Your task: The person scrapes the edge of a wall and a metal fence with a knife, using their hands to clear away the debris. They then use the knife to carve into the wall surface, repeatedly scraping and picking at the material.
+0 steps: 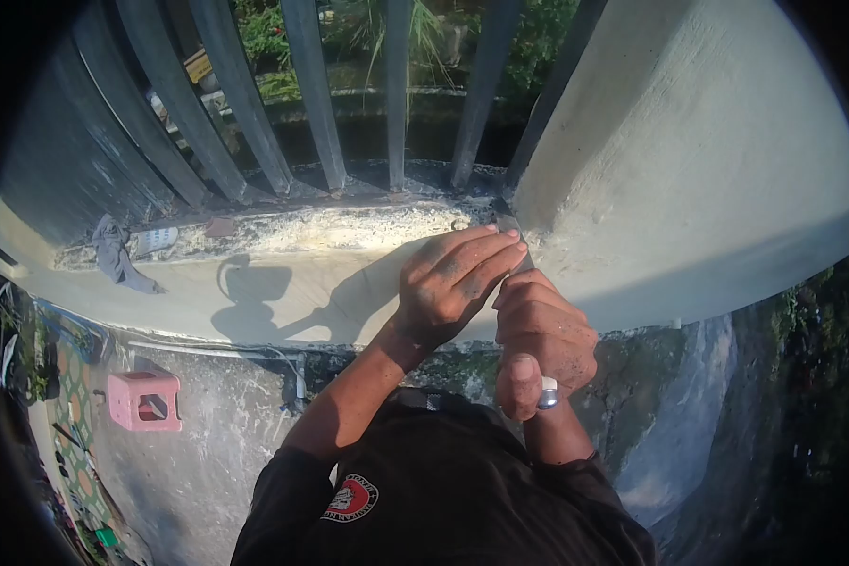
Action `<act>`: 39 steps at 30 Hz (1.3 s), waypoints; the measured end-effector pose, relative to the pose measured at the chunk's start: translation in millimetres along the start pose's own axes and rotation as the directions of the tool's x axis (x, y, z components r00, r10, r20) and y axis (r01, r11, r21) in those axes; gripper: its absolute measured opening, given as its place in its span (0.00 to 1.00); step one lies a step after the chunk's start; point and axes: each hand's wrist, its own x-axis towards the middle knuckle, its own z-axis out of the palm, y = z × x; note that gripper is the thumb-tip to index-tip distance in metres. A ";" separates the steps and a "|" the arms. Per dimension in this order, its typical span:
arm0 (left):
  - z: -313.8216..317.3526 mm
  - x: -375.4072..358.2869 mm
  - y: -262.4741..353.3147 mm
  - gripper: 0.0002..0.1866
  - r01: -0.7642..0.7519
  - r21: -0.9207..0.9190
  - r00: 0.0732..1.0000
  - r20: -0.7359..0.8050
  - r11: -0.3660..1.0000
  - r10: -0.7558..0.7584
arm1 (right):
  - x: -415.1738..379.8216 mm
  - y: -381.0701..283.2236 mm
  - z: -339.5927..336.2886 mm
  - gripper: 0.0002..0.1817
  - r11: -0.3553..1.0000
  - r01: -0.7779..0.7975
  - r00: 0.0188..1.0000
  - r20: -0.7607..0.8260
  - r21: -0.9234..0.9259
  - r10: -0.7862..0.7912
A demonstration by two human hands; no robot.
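Observation:
My right hand [545, 341] is wrapped round the handle of a scraper-like tool, whose pale, metal-capped end shows below the fist. The tool's flat grey blade [517, 257] points up to the corner where the ledge meets the white pillar [689, 160]. My left hand [453, 283] lies with its fingers together and their tips on the blade. Both hands are close to each other at the ledge [349, 229], whose surface is rough and patchy. What lies under the left palm is hidden.
Grey metal bars [313, 94] rise behind the ledge, with plants beyond. A grey cloth [118, 257] hangs over the ledge at the left, beside a whitish piece [157, 240] and a reddish flat piece [220, 227]. A pink stool [144, 401] stands on the ground at lower left.

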 end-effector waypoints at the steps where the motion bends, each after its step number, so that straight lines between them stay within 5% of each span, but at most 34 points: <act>1: 0.5 1.0 -0.2 0.17 -0.001 0.002 1.000 0.000 1.000 0.001 | 0.6 2.0 0.9 0.16 1.000 0.003 1.000 -0.025 -0.023 -0.004; 10: 12.5 7.9 -18.4 0.15 0.054 -0.024 0.997 0.060 0.998 -0.052 | 12.2 15.7 7.9 0.18 0.982 -0.111 0.987 -0.134 -0.154 0.091; 15: 3.0 6.7 -7.7 0.15 0.038 -0.057 0.998 0.060 0.998 -0.035 | 16.9 7.7 10.0 0.15 0.998 -0.007 0.998 -0.069 -0.058 0.003; 18: 4.0 12.5 -13.3 0.13 0.036 -0.080 0.996 0.084 0.996 -0.030 | 16.7 6.5 10.9 0.18 0.992 -0.081 0.982 -0.179 -0.095 0.064; 29: -11.5 5.0 -5.7 0.12 -0.037 -0.061 0.996 0.080 0.997 0.042 | 9.8 -6.8 14.6 0.16 0.995 0.066 0.997 -0.028 -0.081 -0.068; 33: 1.4 11.2 -28.0 0.15 0.136 -0.027 0.976 0.173 0.990 -0.129 | 7.0 34.3 16.4 0.13 0.963 -0.075 0.996 -0.075 -0.260 0.057; 35: -2.2 11.9 -24.9 0.15 0.235 -0.175 0.965 0.159 0.956 -0.208 | 14.1 32.7 19.9 0.11 0.976 0.000 0.997 -0.074 -0.218 -0.016; 36: -4.4 13.5 -21.8 0.15 0.118 -0.132 0.987 0.126 0.984 -0.102 | 16.8 25.7 20.4 0.11 0.975 0.008 0.996 -0.083 -0.222 -0.027; 39: -11.4 18.3 -11.2 0.13 0.076 -0.100 0.984 0.167 0.992 -0.059 | 19.2 8.6 21.4 0.12 0.992 -0.038 0.992 -0.125 -0.120 0.023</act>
